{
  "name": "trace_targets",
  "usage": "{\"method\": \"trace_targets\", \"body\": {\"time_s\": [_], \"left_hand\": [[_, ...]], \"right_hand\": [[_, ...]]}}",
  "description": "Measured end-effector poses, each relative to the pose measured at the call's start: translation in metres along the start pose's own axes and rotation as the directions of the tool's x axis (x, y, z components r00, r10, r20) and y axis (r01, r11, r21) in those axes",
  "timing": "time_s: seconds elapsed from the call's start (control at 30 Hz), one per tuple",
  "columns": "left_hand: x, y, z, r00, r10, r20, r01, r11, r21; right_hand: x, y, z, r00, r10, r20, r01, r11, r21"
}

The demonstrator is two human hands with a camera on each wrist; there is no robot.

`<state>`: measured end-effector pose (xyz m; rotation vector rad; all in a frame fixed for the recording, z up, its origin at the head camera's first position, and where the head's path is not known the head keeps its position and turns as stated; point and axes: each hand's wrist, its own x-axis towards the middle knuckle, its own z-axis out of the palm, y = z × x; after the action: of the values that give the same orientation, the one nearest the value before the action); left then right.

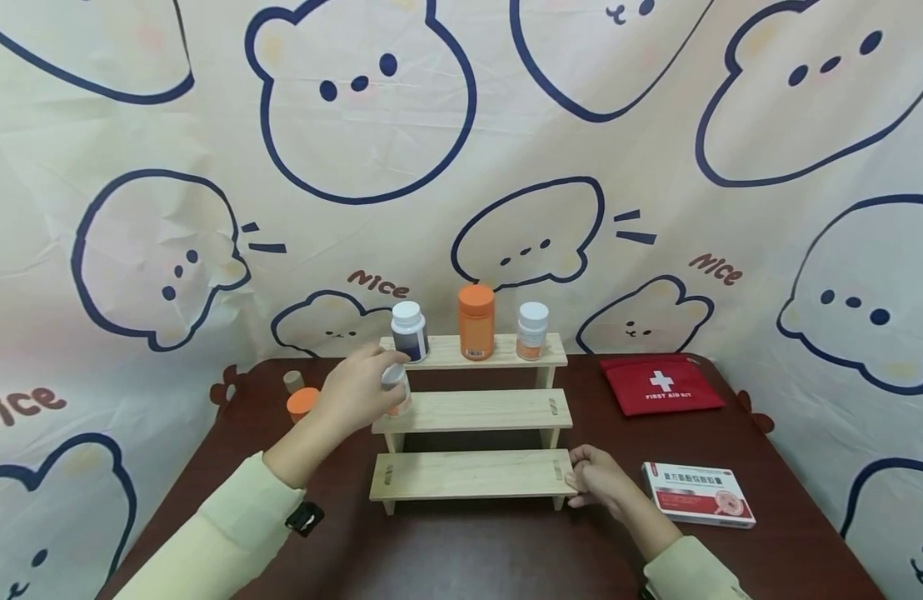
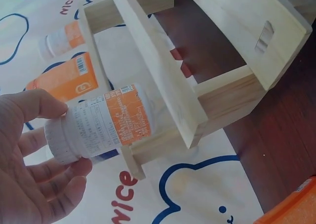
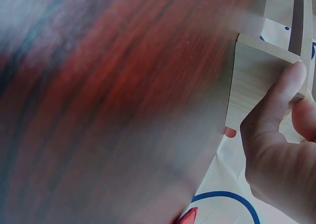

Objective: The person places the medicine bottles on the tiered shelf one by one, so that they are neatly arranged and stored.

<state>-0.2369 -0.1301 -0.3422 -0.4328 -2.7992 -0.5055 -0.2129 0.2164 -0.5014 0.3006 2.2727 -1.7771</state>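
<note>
My left hand [image 1: 354, 390] grips a white pill bottle [image 2: 98, 125] with an orange-and-white label by its cap end. The bottle is at the left end of the middle step of a three-step wooden rack [image 1: 469, 477]; in the left wrist view it looks tilted. On the top step stand a white bottle with a dark label [image 1: 411, 335], a tall orange bottle [image 1: 476, 325] and another white bottle with an orange label [image 1: 532, 332]. At the right end of the lowest step, my right hand [image 1: 602, 481] holds the board's edge between thumb and fingers.
Left of the rack, partly behind my left arm, are an orange-capped container [image 1: 301, 403] and a small beige-topped item [image 1: 293, 382]. A red first aid pouch [image 1: 660, 396] and a white-and-red medicine box [image 1: 697, 495] lie to the right on the dark table [image 1: 461, 554].
</note>
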Motion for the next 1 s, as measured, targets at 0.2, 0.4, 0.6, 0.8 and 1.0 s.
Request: {"method": "trace_targets", "body": {"time_s": [0.2, 0.4, 0.6, 0.8, 1.0], "left_hand": [[0.003, 0.004, 0.010, 0.999, 0.004, 0.049, -0.006, 1.000, 0.023], [0.005, 0.007, 0.020, 0.997, 0.047, 0.068, -0.049, 0.998, 0.034], [0.006, 0.006, 0.022, 0.997, 0.039, 0.074, -0.042, 0.999, 0.029], [0.004, 0.004, 0.018, 0.996, 0.026, 0.085, -0.028, 1.000, 0.013], [0.000, -0.010, 0.006, 0.990, 0.032, 0.135, -0.033, 0.999, 0.003]], "right_hand": [[0.000, 0.001, 0.000, 1.000, -0.006, 0.006, 0.006, 1.000, 0.009], [0.000, 0.001, 0.000, 1.000, -0.002, -0.001, 0.002, 1.000, 0.016], [0.000, 0.000, 0.000, 1.000, 0.004, 0.003, -0.004, 1.000, 0.018], [0.000, -0.001, -0.001, 1.000, 0.004, 0.017, -0.005, 1.000, 0.023], [0.001, 0.000, -0.003, 1.000, 0.007, 0.027, -0.008, 0.999, 0.041]]}}
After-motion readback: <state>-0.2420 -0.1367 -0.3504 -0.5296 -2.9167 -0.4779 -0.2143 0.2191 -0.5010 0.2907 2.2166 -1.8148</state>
